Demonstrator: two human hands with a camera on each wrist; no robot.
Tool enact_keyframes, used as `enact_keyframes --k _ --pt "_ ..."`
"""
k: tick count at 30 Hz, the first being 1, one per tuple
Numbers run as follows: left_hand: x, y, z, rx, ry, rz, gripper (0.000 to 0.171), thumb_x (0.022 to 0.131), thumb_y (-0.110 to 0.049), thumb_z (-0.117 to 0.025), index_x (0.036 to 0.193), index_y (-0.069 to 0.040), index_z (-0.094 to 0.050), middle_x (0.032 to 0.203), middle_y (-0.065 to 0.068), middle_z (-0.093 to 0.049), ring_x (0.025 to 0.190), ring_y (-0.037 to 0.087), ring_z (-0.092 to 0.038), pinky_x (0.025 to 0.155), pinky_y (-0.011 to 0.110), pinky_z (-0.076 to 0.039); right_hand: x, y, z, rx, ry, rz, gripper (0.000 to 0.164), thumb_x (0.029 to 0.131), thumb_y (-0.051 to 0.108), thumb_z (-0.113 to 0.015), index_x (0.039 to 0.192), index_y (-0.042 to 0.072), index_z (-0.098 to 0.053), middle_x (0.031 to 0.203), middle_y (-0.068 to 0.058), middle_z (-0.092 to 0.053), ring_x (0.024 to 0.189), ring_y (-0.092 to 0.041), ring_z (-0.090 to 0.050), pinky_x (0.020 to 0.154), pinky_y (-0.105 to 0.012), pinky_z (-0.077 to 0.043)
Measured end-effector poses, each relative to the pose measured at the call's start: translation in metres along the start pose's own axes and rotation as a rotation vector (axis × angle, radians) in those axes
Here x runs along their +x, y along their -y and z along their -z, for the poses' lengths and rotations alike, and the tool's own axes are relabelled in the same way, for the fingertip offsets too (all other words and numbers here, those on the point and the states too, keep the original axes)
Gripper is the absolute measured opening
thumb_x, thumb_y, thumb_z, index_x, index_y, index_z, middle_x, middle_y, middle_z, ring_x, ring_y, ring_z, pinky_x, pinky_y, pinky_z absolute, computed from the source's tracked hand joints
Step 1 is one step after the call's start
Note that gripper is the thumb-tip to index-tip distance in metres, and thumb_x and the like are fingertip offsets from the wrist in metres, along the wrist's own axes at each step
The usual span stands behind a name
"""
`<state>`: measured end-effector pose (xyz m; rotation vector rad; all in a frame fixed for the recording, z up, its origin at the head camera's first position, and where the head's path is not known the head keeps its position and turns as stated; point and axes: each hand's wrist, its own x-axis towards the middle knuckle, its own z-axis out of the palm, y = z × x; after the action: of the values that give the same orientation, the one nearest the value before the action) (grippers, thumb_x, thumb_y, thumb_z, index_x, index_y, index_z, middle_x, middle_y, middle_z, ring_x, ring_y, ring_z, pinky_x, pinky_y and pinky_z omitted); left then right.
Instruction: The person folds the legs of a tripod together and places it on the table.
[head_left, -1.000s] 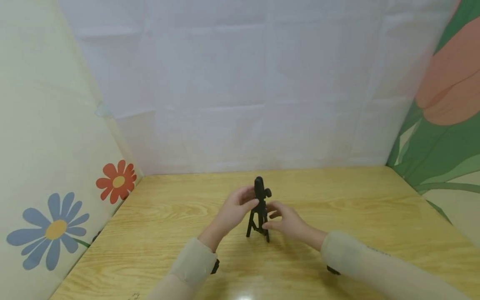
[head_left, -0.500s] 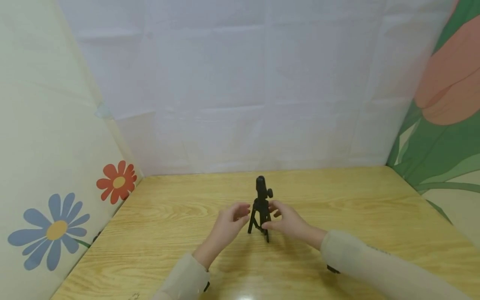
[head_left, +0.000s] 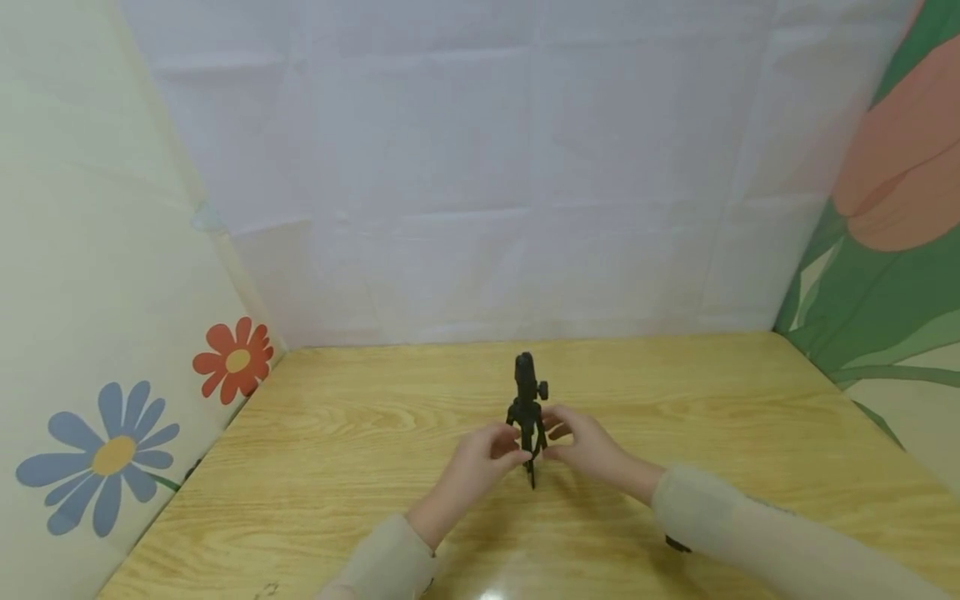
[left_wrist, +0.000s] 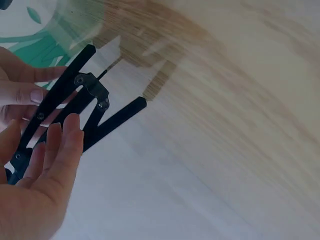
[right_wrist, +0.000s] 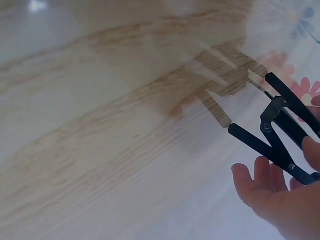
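Observation:
A small black tripod [head_left: 527, 383] stands upright on the wooden table, with a side knob [head_left: 543, 390] near its top. My left hand [head_left: 476, 462] curls about the left side of its legs, the thumb lying across a leg. From the right, my right hand [head_left: 585, 442] has thumb and fingers about another leg. In the left wrist view, the spread legs [left_wrist: 115, 120] and their hinged brace [left_wrist: 95, 89] show between both hands. The right wrist view shows the leg tips touching the tabletop, the right fingers [right_wrist: 245, 177] bent beneath one leg.
The glossy wooden table [head_left: 360, 392] reflects the legs. A white sheet [head_left: 450, 167] hangs behind it. Flower-patterned walls [head_left: 900, 292] stand on both sides.
My left hand let go of the tripod's upper part, moved down and away, then came back to its legs. The tripod has turned slightly; the right hand stays near its right leg.

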<state>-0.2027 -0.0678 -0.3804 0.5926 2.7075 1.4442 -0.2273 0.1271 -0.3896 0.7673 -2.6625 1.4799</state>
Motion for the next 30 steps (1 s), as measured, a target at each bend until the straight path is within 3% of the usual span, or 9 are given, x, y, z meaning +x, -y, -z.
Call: enact_keyframes --k 6,11,21,30 --pt "0.003 -0.005 -0.011 0.095 -0.042 -0.034 0.019 0.084 -0.014 -0.077 0.090 0.001 -0.068 0.085 0.008 -0.070 0.074 0.017 -0.065 0.062 0.025 -0.053 -0.003 0.002 0.001 -0.035 -0.013 0.037 0.035 0.080 -0.014 -0.068 0.114 -0.008 -0.060 0.106 -0.021 -0.065 0.094 -0.038 -0.063 0.083 -0.051 -0.052" --pt "0.002 -0.007 -0.016 0.090 -0.078 -0.020 0.013 0.082 -0.011 -0.078 0.082 0.000 -0.069 0.077 0.005 -0.070 0.069 0.014 -0.063 0.060 0.025 -0.052 -0.005 0.002 0.002 -0.063 -0.023 0.050 0.030 0.081 -0.017 -0.066 0.110 -0.010 -0.062 0.101 -0.021 -0.066 0.092 -0.038 -0.064 0.080 -0.048 -0.054" --pt "0.003 -0.002 -0.015 0.025 -0.125 0.002 0.003 0.085 0.003 -0.070 0.087 0.006 -0.069 0.081 0.013 -0.071 0.072 0.019 -0.067 0.061 0.027 -0.054 -0.002 -0.002 0.000 -0.095 -0.047 0.050 0.015 0.083 -0.014 -0.065 0.096 -0.006 -0.067 0.090 -0.012 -0.070 0.087 -0.031 -0.067 0.080 -0.045 -0.055" --pt "0.008 0.001 -0.014 0.056 -0.133 0.005 0.003 0.086 0.006 -0.067 0.085 0.005 -0.064 0.081 0.012 -0.069 0.074 0.019 -0.065 0.061 0.026 -0.053 0.002 -0.008 -0.004 -0.143 -0.039 0.023 0.008 0.082 -0.011 -0.067 0.085 -0.004 -0.070 0.080 -0.012 -0.069 0.076 -0.022 -0.065 0.071 -0.035 -0.056"
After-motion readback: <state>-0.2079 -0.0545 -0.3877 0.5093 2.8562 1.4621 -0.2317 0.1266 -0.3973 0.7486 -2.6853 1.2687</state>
